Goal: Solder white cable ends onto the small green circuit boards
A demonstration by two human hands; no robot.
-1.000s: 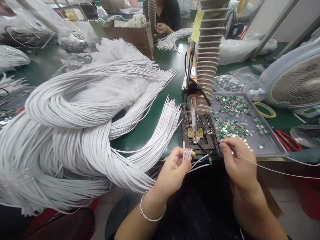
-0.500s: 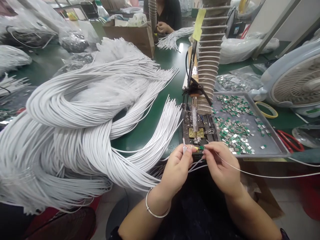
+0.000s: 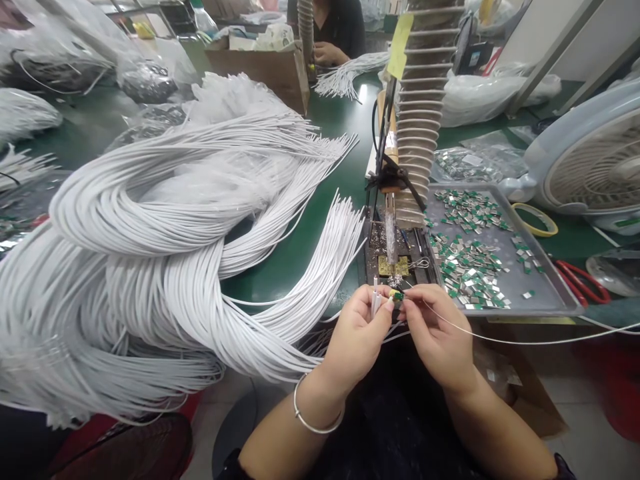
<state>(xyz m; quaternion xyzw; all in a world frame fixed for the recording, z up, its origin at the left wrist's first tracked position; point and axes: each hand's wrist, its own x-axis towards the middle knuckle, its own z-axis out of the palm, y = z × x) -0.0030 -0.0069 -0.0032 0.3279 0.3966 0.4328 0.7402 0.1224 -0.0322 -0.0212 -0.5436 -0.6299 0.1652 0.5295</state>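
The right hand (image 3: 439,337) had closed in on the left hand (image 3: 356,340), right grip pinching a green board (image 3: 397,295) trailing a thin white wire (image 3: 505,340), left grip clenched on white cable ends (image 3: 375,297). The board sat just beside those ends, over the edge of a soldering jig (image 3: 373,260), near a metal tray (image 3: 555,280)

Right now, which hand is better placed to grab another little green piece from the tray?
The right hand, I think: it is nearer the metal tray of green-and-silver pieces, though it pinches a thin white wire. The left hand is farther off, gripping white wires.
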